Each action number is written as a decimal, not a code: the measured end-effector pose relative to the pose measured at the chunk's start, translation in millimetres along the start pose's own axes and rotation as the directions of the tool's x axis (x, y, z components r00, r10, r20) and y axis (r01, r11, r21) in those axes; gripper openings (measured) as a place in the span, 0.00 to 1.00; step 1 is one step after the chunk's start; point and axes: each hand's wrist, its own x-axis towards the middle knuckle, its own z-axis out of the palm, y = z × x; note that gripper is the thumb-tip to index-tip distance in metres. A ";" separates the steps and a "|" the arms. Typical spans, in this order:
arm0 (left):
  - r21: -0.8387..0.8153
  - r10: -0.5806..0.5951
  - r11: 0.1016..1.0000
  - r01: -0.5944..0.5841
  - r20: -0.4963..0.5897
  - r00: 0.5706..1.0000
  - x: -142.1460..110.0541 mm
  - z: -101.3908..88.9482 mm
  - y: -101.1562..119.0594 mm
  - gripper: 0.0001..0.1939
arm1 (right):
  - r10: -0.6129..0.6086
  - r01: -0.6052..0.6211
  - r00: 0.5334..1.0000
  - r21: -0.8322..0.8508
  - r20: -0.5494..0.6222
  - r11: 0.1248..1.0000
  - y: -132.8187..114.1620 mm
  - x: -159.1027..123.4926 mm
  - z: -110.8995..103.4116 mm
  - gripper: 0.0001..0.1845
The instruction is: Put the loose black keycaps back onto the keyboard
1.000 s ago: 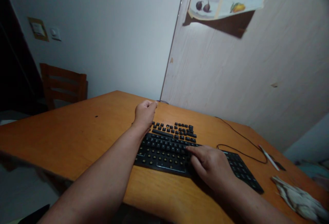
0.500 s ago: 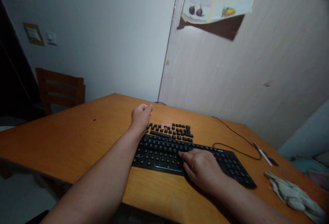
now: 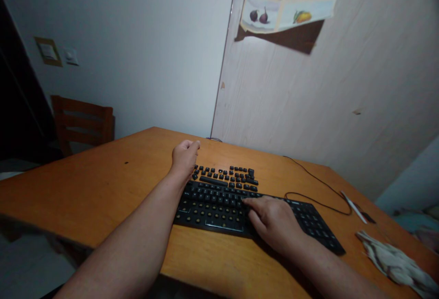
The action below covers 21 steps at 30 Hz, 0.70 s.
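Note:
A black keyboard (image 3: 270, 216) lies on the wooden table, its lower rows stripped of keycaps so that round stems show. My right hand (image 3: 274, 219) rests over its middle, index finger stretched out with the tip on a key in the lowest capped row; the other fingers are partly hidden beneath the hand. My left hand (image 3: 184, 156) is raised just beyond the keyboard's left end, fingers curled in and thumb against them. What it holds, if anything, cannot be seen. Behind the keyboard, loose black keycaps (image 3: 240, 179) lie in rows, including a long space bar (image 3: 213, 181).
A crumpled cloth (image 3: 394, 260) lies at the table's right, near a white pen-like stick (image 3: 354, 207) and a small dark flat object (image 3: 368, 217). A cable (image 3: 318, 193) loops behind the keyboard. Far left on the table (image 3: 103, 184) is a tiny dark piece (image 3: 126, 162); beyond stands a chair (image 3: 84, 123).
My right index fingertip has shifted slightly up and to the right on the keys. My left hand stays closed, a little further left; the view has tilted slightly.

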 end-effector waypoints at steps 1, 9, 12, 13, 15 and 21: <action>0.003 0.002 1.000 -0.002 0.004 1.000 0.3 0.2 -0.9 0.12 | -0.002 0.002 1.000 0.008 0.020 1.000 0.2 0.4 0.9 0.21; 0.003 -0.002 1.000 0.002 0.015 1.000 -0.5 1.7 -2.6 0.13 | -0.008 0.012 0.991 -0.024 0.134 1.000 -7.8 6.8 2.2 0.23; -0.004 -0.003 1.000 0.003 0.017 1.000 -0.5 1.7 -2.6 0.13 | -0.015 0.020 0.992 -0.037 0.126 0.999 -8.6 6.5 2.4 0.22; -0.009 -0.006 1.000 0.006 0.016 1.000 -0.2 1.5 -2.5 0.13 | -0.021 0.025 0.994 -0.031 0.110 0.999 -7.9 5.5 2.9 0.21; -0.020 -0.008 1.000 0.008 0.009 1.000 0.4 1.3 -2.2 0.12 | -0.029 0.030 0.998 -0.012 0.056 0.999 -5.2 2.8 3.9 0.20; -0.038 0.011 0.999 -0.011 0.002 1.000 1.3 1.3 -1.1 0.12 | 0.002 -0.002 1.000 0.009 -0.023 1.000 2.6 -0.3 3.7 0.19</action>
